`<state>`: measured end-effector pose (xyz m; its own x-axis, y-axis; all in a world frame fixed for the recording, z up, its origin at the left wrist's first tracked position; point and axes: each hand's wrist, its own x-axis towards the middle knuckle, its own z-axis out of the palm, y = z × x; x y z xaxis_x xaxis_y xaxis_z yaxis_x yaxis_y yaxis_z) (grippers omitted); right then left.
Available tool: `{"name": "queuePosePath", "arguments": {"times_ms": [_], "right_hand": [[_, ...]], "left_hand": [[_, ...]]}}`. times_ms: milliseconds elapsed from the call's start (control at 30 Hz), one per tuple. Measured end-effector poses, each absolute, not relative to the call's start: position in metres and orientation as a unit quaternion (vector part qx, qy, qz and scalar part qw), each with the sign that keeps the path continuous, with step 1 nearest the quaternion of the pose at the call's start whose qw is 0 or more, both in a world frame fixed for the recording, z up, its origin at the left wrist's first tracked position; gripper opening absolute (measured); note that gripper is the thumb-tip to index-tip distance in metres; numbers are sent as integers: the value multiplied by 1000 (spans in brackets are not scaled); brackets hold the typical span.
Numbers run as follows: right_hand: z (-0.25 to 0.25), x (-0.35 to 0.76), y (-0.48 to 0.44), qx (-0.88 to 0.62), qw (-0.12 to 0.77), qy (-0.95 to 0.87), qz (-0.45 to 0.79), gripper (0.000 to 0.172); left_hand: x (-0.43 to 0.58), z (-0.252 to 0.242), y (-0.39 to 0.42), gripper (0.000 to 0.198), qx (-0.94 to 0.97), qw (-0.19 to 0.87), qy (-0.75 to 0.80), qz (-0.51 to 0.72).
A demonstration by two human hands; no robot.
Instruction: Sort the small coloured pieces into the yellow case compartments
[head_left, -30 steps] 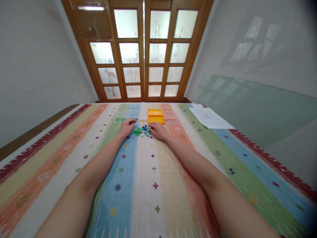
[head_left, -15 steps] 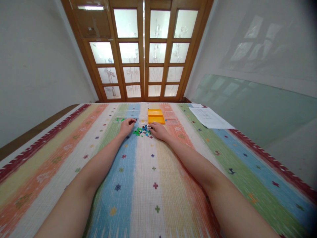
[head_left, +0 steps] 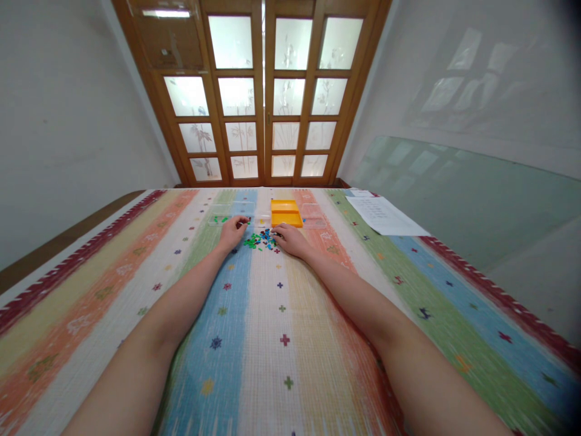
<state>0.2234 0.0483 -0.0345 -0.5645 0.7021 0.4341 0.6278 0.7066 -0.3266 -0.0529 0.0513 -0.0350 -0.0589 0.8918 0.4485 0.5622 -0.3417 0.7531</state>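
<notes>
A loose pile of small green, blue and dark pieces (head_left: pixel 261 240) lies on the striped tablecloth between my hands. My left hand (head_left: pixel 233 231) is over the near edge of a clear plastic box (head_left: pixel 218 224) with some green pieces in it. Its thumb and fingers are curled, with a small gap between them, and I see nothing held there. At the right side of the pile, my right hand (head_left: pixel 291 238) rests low with its fingertips drawn together on the pieces. Whatever those fingertips pinch is too small to make out.
Beyond my right hand stands an open orange box (head_left: pixel 286 214). Clear trays (head_left: pixel 314 218) flank it, and a few yellow bits show in the one on its left. Printed paper (head_left: pixel 385 216) lies farther right. Wooden glazed doors (head_left: pixel 267 97) rise behind the table.
My left thumb and fingers have parted slightly over the clear box. The right hand stays at the pile, almost unmoved.
</notes>
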Motion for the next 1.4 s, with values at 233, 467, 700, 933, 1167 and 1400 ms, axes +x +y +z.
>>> {"name": "queuePosePath", "arguments": {"times_ms": [233, 467, 700, 933, 1167, 1400], "right_hand": [[-33, 224, 47, -372, 277, -883, 71, 29], [-34, 223, 48, -375, 273, -883, 73, 28], [-32, 223, 47, -378, 268, -883, 76, 28], [-33, 223, 48, -373, 274, -883, 75, 28], [-33, 223, 48, -373, 276, -883, 75, 28], [-33, 223, 48, -379, 269, -882, 75, 28]], "left_hand": [[-53, -35, 51, 23, 672, 164, 547, 471], [-51, -35, 51, 21, 670, 169, 558, 459], [-52, -38, 53, 22, 679, 160, 557, 450], [-54, -42, 56, 22, 684, 160, 550, 452], [-54, -42, 55, 22, 689, 154, 549, 447], [-53, -40, 54, 21, 685, 164, 550, 449]]}}
